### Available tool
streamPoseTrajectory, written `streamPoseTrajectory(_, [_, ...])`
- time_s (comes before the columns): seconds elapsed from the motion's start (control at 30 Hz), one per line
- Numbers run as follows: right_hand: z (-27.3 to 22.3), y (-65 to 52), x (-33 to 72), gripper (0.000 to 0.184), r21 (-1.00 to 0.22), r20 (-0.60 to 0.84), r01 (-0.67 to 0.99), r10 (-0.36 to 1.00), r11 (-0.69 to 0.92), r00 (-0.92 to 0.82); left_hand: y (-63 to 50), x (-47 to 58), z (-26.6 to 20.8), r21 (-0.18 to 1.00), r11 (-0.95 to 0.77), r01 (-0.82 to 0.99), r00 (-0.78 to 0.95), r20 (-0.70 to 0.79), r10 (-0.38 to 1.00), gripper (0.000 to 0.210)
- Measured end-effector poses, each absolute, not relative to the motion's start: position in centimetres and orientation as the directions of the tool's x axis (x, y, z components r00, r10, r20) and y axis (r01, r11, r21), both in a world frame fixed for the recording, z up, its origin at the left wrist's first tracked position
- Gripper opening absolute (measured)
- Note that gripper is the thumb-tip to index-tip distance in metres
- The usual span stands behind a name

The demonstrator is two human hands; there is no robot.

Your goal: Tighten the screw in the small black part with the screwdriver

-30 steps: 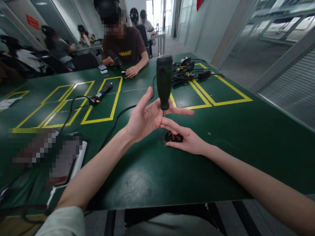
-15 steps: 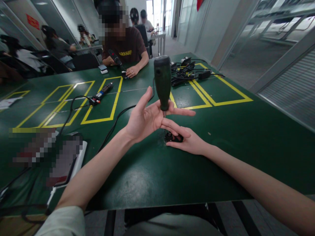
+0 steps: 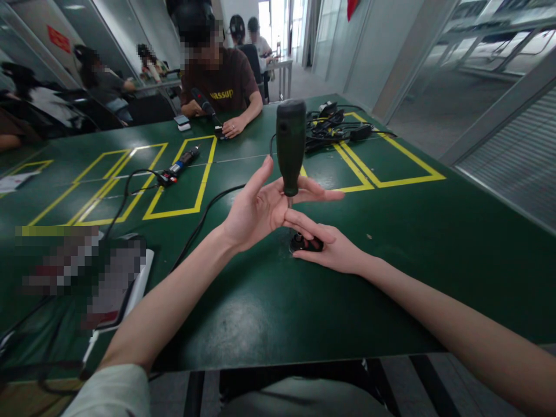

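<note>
A screwdriver (image 3: pixel 291 147) with a dark green handle stands nearly upright, handle up, leaning slightly right. Its metal shaft runs down to a small black part (image 3: pixel 307 244) on the green table (image 3: pixel 278 313). My left hand (image 3: pixel 260 211) is palm up behind the handle, with thumb and fingers stretched apart; it is close to the shaft, and I cannot tell whether it touches. Low on the table, my right hand (image 3: pixel 334 246) grips the black part between thumb and fingers. Its fingers partly hide the part and the shaft's lower end.
A corded black power tool (image 3: pixel 180 165) lies to the left, near yellow tape outlines. Tangled black cables (image 3: pixel 332 127) are heaped at the back right. Two blurred-out devices (image 3: pixel 117 284) lie by my left forearm. Across the table a co-worker (image 3: pixel 226 81) holds a black tool.
The screwdriver's handle has tipped a little to the right. My left thumb has shifted slightly right. My right hand and the black part have stayed in place.
</note>
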State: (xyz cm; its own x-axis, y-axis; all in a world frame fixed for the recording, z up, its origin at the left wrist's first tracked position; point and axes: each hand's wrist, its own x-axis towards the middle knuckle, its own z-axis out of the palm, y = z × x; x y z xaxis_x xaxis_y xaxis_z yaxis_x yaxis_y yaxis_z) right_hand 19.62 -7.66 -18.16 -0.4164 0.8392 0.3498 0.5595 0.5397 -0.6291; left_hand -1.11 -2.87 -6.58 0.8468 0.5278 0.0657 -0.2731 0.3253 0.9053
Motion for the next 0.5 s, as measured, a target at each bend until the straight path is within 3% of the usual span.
streamPoseTrajectory(0.5, [-17.65, -7.72, 19.66, 0.020, -0.630, 0.332, 0.544, 0.826, 0.554, -0.456, -3.19, -1.09, -6.49, 0.961, 0.132, -0.241, 0.782, 0.112, 0.614, 0.066])
